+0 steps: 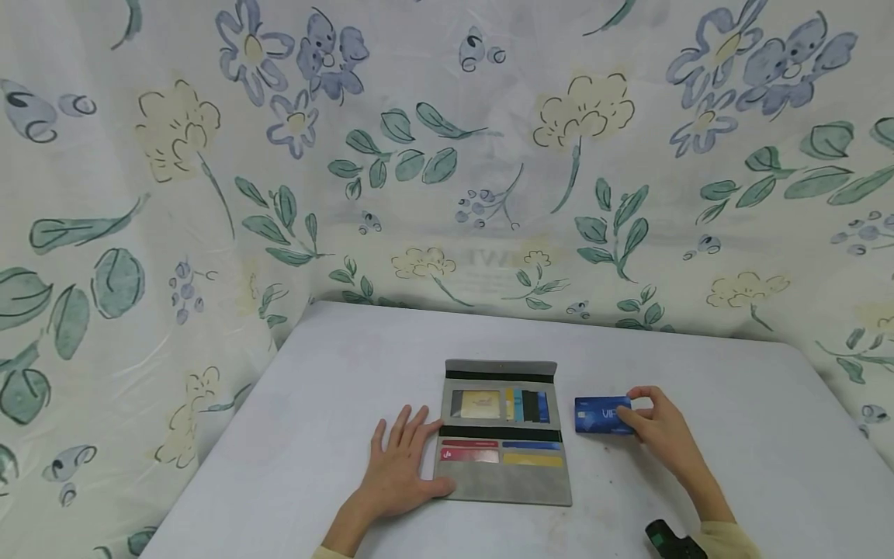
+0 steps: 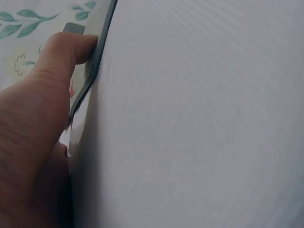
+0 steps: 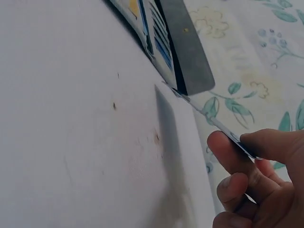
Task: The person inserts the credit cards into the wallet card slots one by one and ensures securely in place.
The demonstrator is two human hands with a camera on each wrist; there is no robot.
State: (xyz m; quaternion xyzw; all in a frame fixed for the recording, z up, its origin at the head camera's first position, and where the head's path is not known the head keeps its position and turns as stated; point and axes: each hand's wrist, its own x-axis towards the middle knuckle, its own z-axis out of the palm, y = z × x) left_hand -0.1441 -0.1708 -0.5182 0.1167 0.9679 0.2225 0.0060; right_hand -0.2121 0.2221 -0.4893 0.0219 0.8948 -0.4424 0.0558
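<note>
A grey wallet (image 1: 499, 480) lies unfolded on the white table, its pockets filled with several cards and its flap at the far end. My left hand (image 1: 398, 470) rests at the wallet's left edge with fingers spread, and in the left wrist view the thumb (image 2: 78, 47) presses on that edge. To the right of the wallet, my right hand (image 1: 656, 427) pinches a blue card (image 1: 597, 415) by its right end between thumb and fingers. Seen edge-on in the right wrist view, the card (image 3: 221, 126) is raised over the table and casts a shadow.
The white table (image 1: 335, 349) reaches back to a curtain (image 1: 489, 194) printed with flowers and leaves. A black strapped device (image 1: 673, 539) sits by the right wrist. Small dark specks (image 3: 114, 106) mark the tabletop right of the wallet.
</note>
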